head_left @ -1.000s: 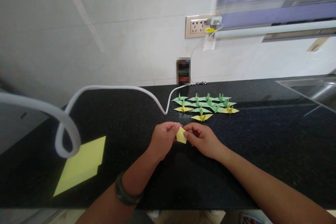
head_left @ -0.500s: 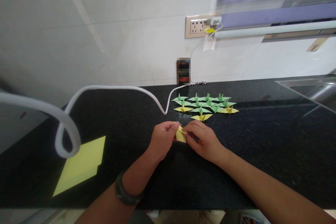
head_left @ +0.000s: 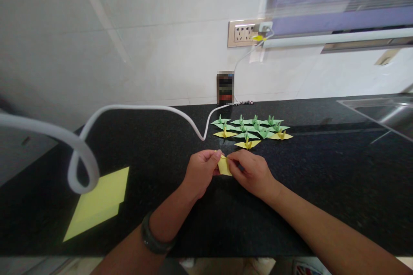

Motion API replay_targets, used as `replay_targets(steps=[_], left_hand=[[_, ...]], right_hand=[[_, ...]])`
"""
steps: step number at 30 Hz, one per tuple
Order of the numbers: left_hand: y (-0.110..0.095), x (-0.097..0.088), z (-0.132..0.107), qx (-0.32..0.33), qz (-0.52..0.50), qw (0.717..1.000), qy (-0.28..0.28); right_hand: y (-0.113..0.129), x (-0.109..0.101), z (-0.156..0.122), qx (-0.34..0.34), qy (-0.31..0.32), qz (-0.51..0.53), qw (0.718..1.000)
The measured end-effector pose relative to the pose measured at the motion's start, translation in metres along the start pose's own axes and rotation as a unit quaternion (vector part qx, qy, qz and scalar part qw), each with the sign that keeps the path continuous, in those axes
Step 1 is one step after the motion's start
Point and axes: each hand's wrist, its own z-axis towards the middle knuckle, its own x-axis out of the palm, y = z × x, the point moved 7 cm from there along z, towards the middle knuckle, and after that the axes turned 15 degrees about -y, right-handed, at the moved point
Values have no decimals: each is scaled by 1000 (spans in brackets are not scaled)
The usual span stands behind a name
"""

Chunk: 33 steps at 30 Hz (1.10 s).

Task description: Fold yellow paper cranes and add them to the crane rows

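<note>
My left hand (head_left: 201,171) and right hand (head_left: 250,172) both pinch the folded yellow paper (head_left: 223,166) just above the black counter (head_left: 322,172), near the paper cranes (head_left: 251,129). Right fingers have slid further over the paper, hiding more of it than before.

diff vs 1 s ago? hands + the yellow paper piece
The right hand has slid left and closed over the top of the small yellow folded paper, hiding more of it; a second ago its fingertips only pinched the right edge. The left hand keeps its pinch on the upper left corner. Unchanged: the folded paper cranes, the yellow sheets, the white cable on the black counter.
</note>
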Motion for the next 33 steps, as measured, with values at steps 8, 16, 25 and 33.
replay_targets(steps=[8,16,25,33], left_hand=[[1,-2,1,10,5,1000,-8],[2,-3,3,-6,-18,1000,-7],[2,-6,4,-27,-39,999,-9],[4,-1,1,-29,-52,998,21]], right_hand=[[3,2,-2,-27,28,-16,999],[10,0,-4,-106,40,-16,993],[12,3,-4,-112,89,-22,989],[5,-2,2,1,24,100,995]])
